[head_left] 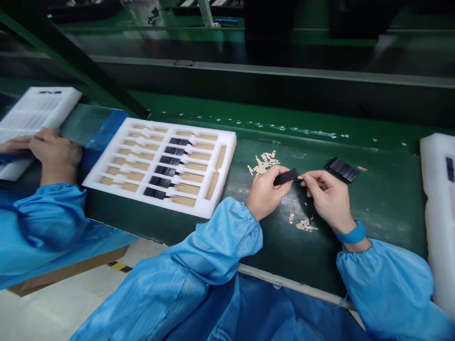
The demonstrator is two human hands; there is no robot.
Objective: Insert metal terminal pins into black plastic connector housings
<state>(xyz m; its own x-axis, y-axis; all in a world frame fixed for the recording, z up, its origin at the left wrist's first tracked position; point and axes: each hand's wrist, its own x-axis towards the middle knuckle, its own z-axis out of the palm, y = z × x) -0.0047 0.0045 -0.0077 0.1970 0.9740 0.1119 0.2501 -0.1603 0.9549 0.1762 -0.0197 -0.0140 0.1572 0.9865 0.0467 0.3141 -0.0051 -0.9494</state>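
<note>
Your left hand (265, 192) grips a black strip (286, 176); your right hand (329, 199), at three o'clock, seems to pinch its tip.

Bare counter (384, 208) lay open toward the right edge, between the loose black part (343, 169) and the white foam block (438, 199). Leftward, the foam tray (216, 189) blocked the way. Tan scraps (263, 163) cluttered the middle, and a co-worker's hand (53, 154) occupied the far left.
</note>
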